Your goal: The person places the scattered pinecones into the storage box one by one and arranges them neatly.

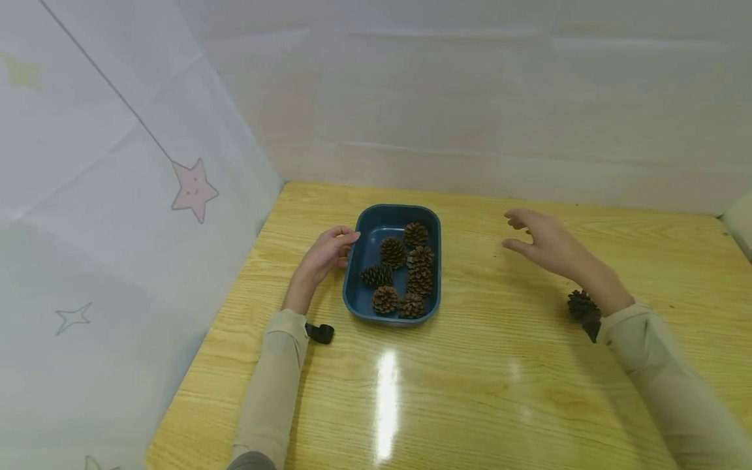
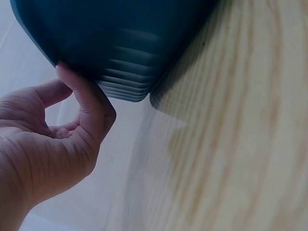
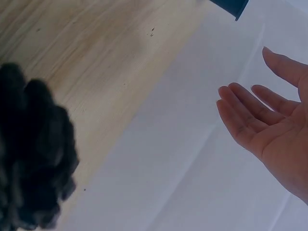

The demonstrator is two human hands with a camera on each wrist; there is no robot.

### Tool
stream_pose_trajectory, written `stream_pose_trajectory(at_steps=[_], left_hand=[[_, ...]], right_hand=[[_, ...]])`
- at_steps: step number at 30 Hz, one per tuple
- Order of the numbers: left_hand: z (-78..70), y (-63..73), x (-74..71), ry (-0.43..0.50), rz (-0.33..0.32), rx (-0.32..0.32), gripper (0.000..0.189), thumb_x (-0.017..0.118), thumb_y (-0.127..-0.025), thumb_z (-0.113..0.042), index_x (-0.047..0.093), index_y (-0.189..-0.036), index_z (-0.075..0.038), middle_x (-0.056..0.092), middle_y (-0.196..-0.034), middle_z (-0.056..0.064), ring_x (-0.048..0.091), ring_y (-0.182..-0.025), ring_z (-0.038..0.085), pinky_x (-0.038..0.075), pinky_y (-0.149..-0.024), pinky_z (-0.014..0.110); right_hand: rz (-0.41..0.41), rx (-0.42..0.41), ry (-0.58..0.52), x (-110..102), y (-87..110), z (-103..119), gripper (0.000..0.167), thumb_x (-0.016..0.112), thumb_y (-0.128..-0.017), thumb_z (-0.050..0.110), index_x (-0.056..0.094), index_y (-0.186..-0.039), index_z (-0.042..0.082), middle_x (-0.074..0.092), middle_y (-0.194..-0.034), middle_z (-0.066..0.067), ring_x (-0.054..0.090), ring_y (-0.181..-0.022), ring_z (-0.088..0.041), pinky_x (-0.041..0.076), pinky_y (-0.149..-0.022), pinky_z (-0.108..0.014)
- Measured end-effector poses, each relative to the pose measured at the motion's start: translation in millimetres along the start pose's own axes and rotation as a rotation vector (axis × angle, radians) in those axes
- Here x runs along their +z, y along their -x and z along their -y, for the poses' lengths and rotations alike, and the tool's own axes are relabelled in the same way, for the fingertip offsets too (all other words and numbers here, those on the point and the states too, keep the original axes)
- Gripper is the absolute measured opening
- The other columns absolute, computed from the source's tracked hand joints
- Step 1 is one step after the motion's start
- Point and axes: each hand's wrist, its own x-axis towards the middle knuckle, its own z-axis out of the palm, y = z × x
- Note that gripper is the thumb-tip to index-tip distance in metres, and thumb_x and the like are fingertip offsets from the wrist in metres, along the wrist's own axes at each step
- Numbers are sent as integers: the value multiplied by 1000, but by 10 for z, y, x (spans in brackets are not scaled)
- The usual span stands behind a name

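Note:
A deep blue rectangular tray (image 1: 365, 251) holds several brown pine cones (image 1: 392, 252), most of them along its right side and near end. At the tray's left side, my left hand (image 1: 324, 254) grips the rim, with a fingertip over the edge. The left wrist view shows bent fingers (image 2: 89, 103) against the tray's outer wall (image 2: 130, 57). My right hand (image 1: 549, 243) is held over the table to the right of the tray, fingers apart and nothing in them. Near the right wrist is a dark pine cone (image 1: 580, 304), large and blurred in the right wrist view.
The wooden table (image 1: 482, 372) runs back to a white sheet (image 1: 423, 104) hung behind it. Another sheet with printed stars (image 1: 195, 189) hangs along the left edge. A pale object (image 1: 741, 222) stands at the far right edge.

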Motion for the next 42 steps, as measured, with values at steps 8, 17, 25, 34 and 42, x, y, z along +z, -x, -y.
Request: stream_pose_trajectory(at_steps=[8, 17, 25, 34, 42], left_hand=[[-8, 2, 1, -4, -7, -3, 18, 63, -107, -26, 55, -107, -9, 58, -89, 3, 56, -69, 14, 47, -57, 25], [-13, 18, 9, 2, -2, -1, 17, 62, -107, -25, 54, -105, -10, 57, -88, 3, 55, -69, 14, 48, -57, 26], [-7, 24, 4, 2, -4, 2, 18, 62, -107, -25, 55, -106, -9, 56, -89, 3, 54, -68, 14, 47, -56, 26], [1, 7, 9, 8, -5, -6, 18, 62, -107, -26, 55, -110, -9, 58, -90, 3, 56, -69, 14, 48, -56, 25], [-10, 18, 18, 11, -2, -4, 18, 62, -107, -25, 55, -109, -9, 59, -90, 3, 57, -69, 14, 48, -56, 25]], right_hand=[[1, 13, 46, -43, 156, -159, 58, 65, -105, 21, 42, -148, -10, 55, -137, -35, 53, -127, -50, 44, -101, -65], [21, 62, 60, -47, 357, -357, 58, 64, -106, 22, 42, -147, -12, 54, -136, -38, 53, -125, -52, 45, -98, -66], [27, 96, 52, -45, 521, -527, 57, 64, -106, 20, 41, -146, -13, 54, -134, -39, 54, -123, -53, 47, -93, -66], [11, 118, 46, -31, 712, -682, 58, 63, -106, 21, 40, -145, -16, 54, -133, -40, 56, -118, -55, 48, -92, -67], [21, 148, 49, -28, 853, -819, 61, 62, -106, 24, 39, -147, -15, 54, -133, -41, 56, -118, -55, 49, -89, -67]])
